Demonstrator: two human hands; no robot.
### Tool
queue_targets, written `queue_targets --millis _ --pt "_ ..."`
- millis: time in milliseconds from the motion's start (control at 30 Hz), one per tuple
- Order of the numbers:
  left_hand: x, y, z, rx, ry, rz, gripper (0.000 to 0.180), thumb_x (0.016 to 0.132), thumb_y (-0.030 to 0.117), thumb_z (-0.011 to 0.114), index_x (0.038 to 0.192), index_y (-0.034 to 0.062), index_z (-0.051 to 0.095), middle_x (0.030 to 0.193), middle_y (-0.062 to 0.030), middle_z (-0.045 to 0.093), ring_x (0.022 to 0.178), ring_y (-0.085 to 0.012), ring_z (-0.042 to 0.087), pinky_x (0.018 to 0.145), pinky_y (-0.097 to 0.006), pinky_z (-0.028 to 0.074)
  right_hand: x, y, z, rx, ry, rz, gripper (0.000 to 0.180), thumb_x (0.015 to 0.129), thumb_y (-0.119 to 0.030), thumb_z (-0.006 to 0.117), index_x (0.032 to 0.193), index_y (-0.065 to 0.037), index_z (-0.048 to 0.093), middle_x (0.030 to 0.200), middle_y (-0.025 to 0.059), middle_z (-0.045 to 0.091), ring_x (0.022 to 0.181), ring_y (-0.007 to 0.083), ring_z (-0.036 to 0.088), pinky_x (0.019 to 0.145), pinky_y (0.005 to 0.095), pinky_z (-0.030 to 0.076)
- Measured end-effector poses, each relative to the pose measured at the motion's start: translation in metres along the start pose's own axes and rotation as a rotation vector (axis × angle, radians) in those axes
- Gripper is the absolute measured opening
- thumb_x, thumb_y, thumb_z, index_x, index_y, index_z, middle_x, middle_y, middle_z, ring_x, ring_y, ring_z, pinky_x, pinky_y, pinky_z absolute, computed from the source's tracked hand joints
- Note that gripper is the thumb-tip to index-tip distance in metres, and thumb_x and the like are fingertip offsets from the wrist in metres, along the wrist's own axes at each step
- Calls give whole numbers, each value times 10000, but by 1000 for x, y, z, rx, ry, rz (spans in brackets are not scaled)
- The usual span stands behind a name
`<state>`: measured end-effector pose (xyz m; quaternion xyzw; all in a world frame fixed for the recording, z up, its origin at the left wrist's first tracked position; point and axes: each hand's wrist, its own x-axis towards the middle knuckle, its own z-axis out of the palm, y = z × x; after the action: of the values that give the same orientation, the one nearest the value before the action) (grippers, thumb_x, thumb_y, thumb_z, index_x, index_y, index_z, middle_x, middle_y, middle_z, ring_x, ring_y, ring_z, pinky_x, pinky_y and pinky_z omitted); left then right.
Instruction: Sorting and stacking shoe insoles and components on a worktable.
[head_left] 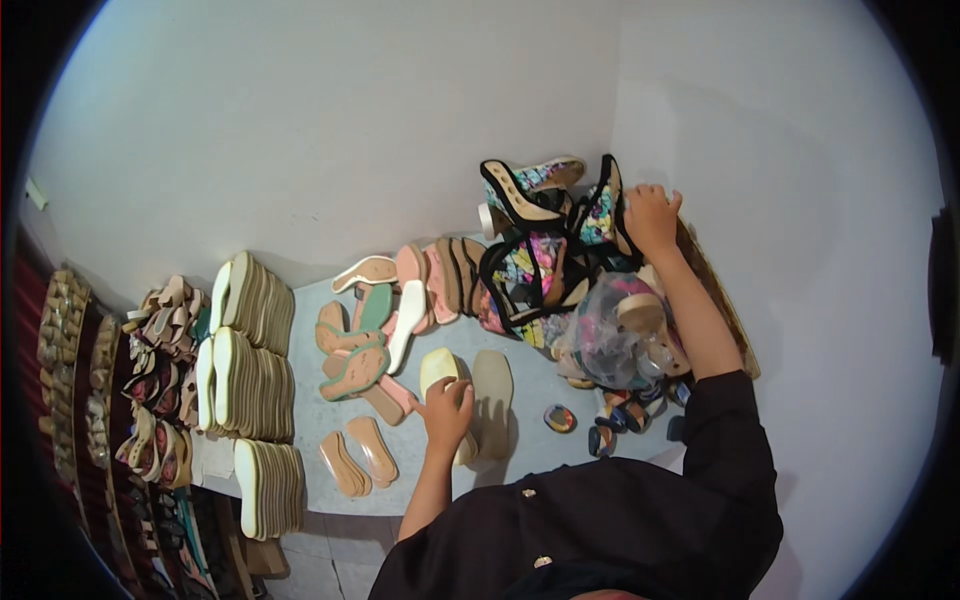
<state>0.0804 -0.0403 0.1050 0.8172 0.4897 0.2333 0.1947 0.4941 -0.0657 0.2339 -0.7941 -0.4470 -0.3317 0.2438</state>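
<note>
My left hand (446,410) lies over a pale cream shoe sole (438,367), its thumb apart from bent fingers. A flat beige sole (492,400) lies just to the right. At the far right, my right hand (652,215) reaches to the pile beside a floral wedge shoe (602,205) with black edging. Its fingers are bent and partly apart, with no held thing visible. More floral shoes (520,265) with black straps are heaped to its left. Below my right forearm sits a clear plastic bag (615,325) with colourful contents.
Stacked cream soles (262,380) line the table's left edge. Green, pink and tan sole pieces (355,370) overlap near the middle, above shiny tan insoles (372,450). Small dark-rimmed pieces (630,412) lie at the right. Racks of shoes (155,390) stand left; white walls (400,130) enclose the grey table (335,495).
</note>
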Motion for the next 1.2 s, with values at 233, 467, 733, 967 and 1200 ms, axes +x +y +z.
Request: queue_targets --millis 233,467,733,967,1200 --pt "1 -3 -3 -79 111 -16 190 815 286 587 920 165 688 1056 -54 603 1069 -238 519 997 -641 65 -49 84 139 -584 -543 -190 281 791 -174 552 1038 -84 650 1234 108 494 1286 290 298 1062 562 99" --pt "-5 -3 1 -182 45 -101 186 824 285 582 936 174 680 1038 -26 598 1058 -205 520 988 -621 88 -41 72 125 -504 -722 -44 327 778 -154 558 1060 2 608 1208 138 505 1269 301 310 1083 519 78" --pt "3 2 -2 -282 -4 -31 180 834 260 570 944 157 668 1010 -20 601 1045 -210 522 997 -600 84 -20 72 69 -232 -428 -48 231 777 -137 593 980 -35 550 923 133 622 984 303 546 1020 462 282" --pt "-8 6 -11 -353 -20 3 192 832 228 574 982 134 647 1021 -44 598 1044 -221 525 1007 -563 131 16 -4 -59 370 182 64 225 798 -184 620 950 -48 527 818 129 607 854 285 580 890 418 386" --pt "-28 28 -22 -612 24 189 590 757 140 674 1270 -10 423 1187 -200 509 1141 -304 478 974 -371 362 -82 -143 -118 1090 -15 212 227 808 -163 642 905 -11 505 832 76 563 792 152 548 746 301 448"
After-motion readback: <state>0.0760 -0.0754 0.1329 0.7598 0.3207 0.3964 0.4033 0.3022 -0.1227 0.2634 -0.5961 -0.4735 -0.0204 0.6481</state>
